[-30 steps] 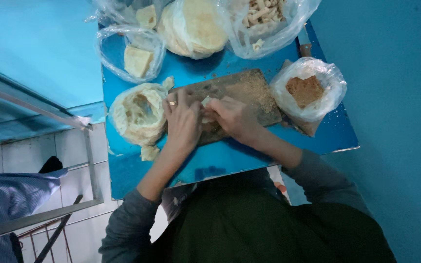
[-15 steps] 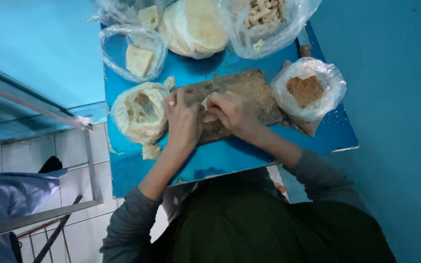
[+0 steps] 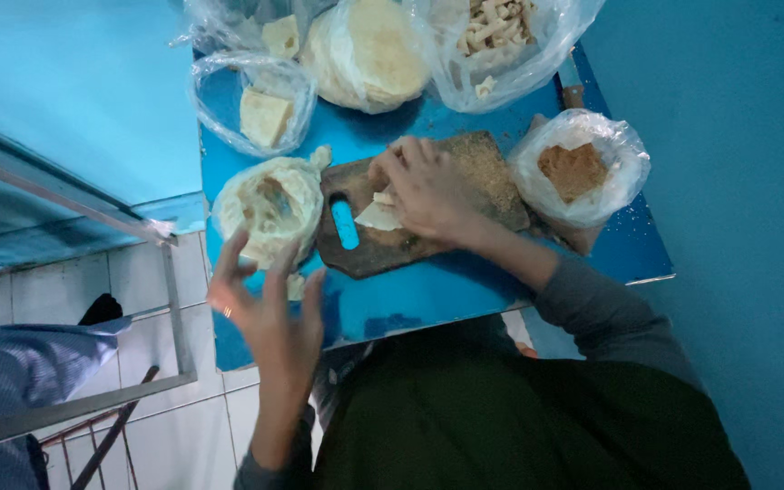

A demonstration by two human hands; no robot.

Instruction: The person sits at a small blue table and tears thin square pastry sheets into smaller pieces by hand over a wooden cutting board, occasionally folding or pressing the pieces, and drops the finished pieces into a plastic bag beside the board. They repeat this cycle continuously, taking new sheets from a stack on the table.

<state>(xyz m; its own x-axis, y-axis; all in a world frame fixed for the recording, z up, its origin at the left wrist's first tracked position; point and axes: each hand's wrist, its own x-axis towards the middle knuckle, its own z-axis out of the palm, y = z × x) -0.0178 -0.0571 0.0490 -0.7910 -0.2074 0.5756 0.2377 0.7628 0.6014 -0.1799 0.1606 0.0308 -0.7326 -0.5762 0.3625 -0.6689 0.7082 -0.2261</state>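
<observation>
Two hands | left hand [image 3: 269, 313] spread, lifted; right hand [image 3: 428, 186] pinching pale wrapper [image 3: 376, 216] on board [image 3: 383, 249]

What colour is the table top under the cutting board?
Bright blue. The table top shows plainly in the head view, around the brown cutting board.

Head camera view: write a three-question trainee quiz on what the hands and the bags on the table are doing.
1. True or false: the left hand rests on the cutting board.
2. Which hand presses the pale wrapper on the board? A) left B) right C) both
3. Fill in: the bag of brown crumbs sits beside the board's ____ end, seen in the picture.

Key:
1. False; it is raised, fingers spread, near the bag of wrappers, holding nothing.
2. B; the right hand.
3. Right.
</observation>
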